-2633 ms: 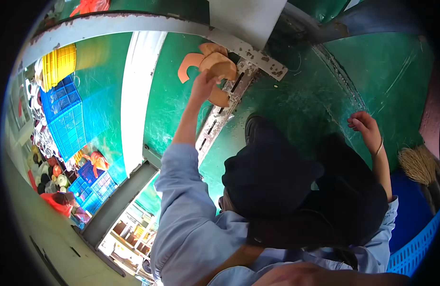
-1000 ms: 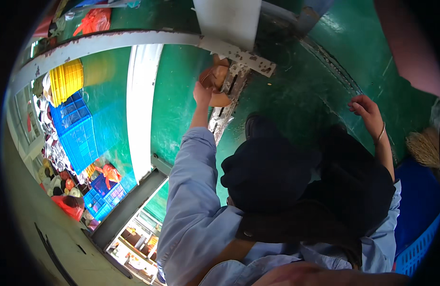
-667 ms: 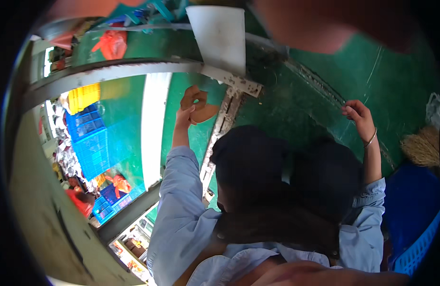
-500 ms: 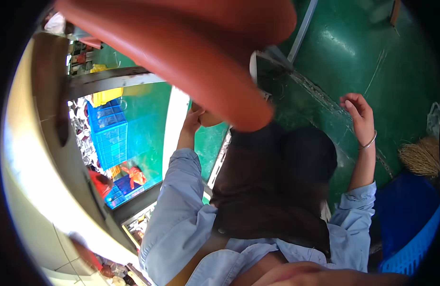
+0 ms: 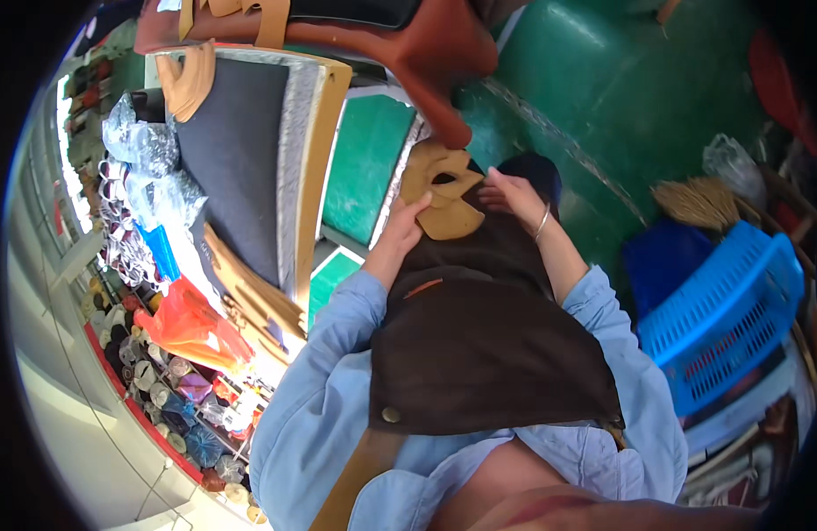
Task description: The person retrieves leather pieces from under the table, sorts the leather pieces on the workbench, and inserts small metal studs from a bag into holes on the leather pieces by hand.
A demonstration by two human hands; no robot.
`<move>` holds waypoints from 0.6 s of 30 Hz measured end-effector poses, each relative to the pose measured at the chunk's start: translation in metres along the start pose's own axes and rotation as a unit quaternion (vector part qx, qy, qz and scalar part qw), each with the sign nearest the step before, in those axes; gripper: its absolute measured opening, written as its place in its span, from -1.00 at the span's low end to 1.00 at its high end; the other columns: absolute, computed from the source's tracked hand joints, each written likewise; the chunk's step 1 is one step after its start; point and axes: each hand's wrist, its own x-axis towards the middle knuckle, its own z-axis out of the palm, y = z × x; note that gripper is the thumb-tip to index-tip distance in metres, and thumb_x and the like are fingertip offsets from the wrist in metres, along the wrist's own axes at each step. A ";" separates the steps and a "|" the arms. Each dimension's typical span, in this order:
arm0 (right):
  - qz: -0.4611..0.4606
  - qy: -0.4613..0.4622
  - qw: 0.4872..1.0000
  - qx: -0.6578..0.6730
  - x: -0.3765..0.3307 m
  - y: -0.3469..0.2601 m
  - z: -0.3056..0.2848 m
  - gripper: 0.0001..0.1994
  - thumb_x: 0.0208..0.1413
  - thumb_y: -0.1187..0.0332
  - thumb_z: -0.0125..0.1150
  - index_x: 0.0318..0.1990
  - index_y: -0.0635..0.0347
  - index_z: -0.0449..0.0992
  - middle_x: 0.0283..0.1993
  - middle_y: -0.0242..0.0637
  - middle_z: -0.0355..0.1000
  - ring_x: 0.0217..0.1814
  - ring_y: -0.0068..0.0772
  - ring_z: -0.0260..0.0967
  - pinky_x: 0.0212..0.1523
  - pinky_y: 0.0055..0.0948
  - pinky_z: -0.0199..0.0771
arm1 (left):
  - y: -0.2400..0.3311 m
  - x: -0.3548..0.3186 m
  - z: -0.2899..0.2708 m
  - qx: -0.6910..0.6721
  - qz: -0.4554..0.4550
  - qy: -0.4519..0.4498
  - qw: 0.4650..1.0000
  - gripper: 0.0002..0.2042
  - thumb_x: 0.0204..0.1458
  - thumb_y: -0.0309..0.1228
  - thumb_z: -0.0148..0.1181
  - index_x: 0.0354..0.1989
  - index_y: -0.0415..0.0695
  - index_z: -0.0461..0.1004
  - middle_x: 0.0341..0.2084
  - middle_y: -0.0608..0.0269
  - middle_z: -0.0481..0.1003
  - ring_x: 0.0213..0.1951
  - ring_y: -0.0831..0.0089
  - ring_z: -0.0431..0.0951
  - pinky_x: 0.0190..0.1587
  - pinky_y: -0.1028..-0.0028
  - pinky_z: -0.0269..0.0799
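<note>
Over my lap, my left hand [image 5: 402, 230] is closed on the left edge of a curved tan leather piece [image 5: 454, 218]. This piece has rounded lobes and a dark gap in its middle; it may be several layers, I cannot tell. My right hand [image 5: 518, 198] is just right of the leather's pointed end, fingers stretched toward it and nothing seen in them. Whether those fingertips touch the leather is unclear. A large reddish-brown leather sheet [image 5: 430, 55] hangs down beyond my hands, its lower tip close to the tan piece. A dark apron [image 5: 479, 354] covers my front.
To the left stands a dark-topped bench [image 5: 236, 159] bearing stacked tan leather pieces [image 5: 189, 81] and tan strips [image 5: 249, 283]. Clear plastic bags [image 5: 141, 142] lie beside it. At right are a blue slatted basket [image 5: 722, 305], a straw broom [image 5: 696, 202] and a plastic bag [image 5: 734, 166].
My view has shifted, and the reddish-brown leather covers less of it. The tan piece in my left hand now shows over my lap. My right hand has come left, close to it.
</note>
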 end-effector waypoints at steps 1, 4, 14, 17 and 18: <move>0.016 -0.083 0.994 0.068 -0.022 -0.006 0.005 -0.43 0.08 -0.09 -0.07 -0.02 0.30 0.31 -0.06 -0.10 0.35 -0.09 -0.33 0.35 -0.11 -0.48 0.36 | 0.005 -0.023 0.023 -0.009 -0.012 -0.001 1.000 -0.55 -0.02 -0.55 0.09 0.08 -0.23 0.15 -0.04 0.16 0.32 0.00 0.30 0.35 0.09 0.34 0.25; 0.014 -0.129 0.957 0.259 -0.086 -0.038 0.033 -0.52 0.10 0.10 0.01 0.04 0.29 0.23 -0.02 -0.10 0.32 -0.02 -0.35 0.31 -0.06 -0.49 0.34 | 0.031 -0.093 0.077 -0.042 0.014 -0.088 0.995 -0.51 -0.03 -0.54 0.10 0.11 -0.22 0.12 0.02 0.19 0.28 0.06 0.34 0.29 0.10 0.33 0.22; -0.311 -0.038 0.950 -0.006 -0.192 -0.183 0.102 -0.77 0.05 0.55 0.01 -0.10 0.32 0.28 -0.17 -0.16 0.40 -0.24 -0.48 0.40 -0.17 -0.53 0.42 | 0.119 -0.232 0.124 -0.078 0.159 -0.009 0.984 -0.57 -0.06 -0.56 0.13 0.03 -0.23 0.22 -0.12 0.25 0.34 -0.08 0.45 0.35 -0.01 0.45 0.27; -0.384 -0.113 0.913 -0.076 -0.184 -0.231 0.132 -0.74 0.07 0.59 -0.17 -0.05 0.28 0.23 -0.13 -0.05 0.38 -0.24 -0.37 0.40 -0.15 -0.44 0.42 | 0.142 -0.259 0.098 -0.116 0.231 0.064 0.964 -0.57 -0.05 -0.56 0.13 0.04 -0.22 0.21 -0.09 0.24 0.34 -0.05 0.43 0.35 0.01 0.45 0.27; -0.385 -0.117 0.911 -0.085 -0.182 -0.246 0.145 -0.74 0.07 0.59 -0.17 -0.05 0.28 0.23 -0.13 -0.05 0.38 -0.24 -0.37 0.40 -0.15 -0.44 0.42 | 0.146 -0.262 0.088 -0.125 0.236 0.064 0.962 -0.57 -0.05 -0.56 0.13 0.04 -0.22 0.21 -0.09 0.24 0.34 -0.05 0.43 0.35 0.01 0.45 0.27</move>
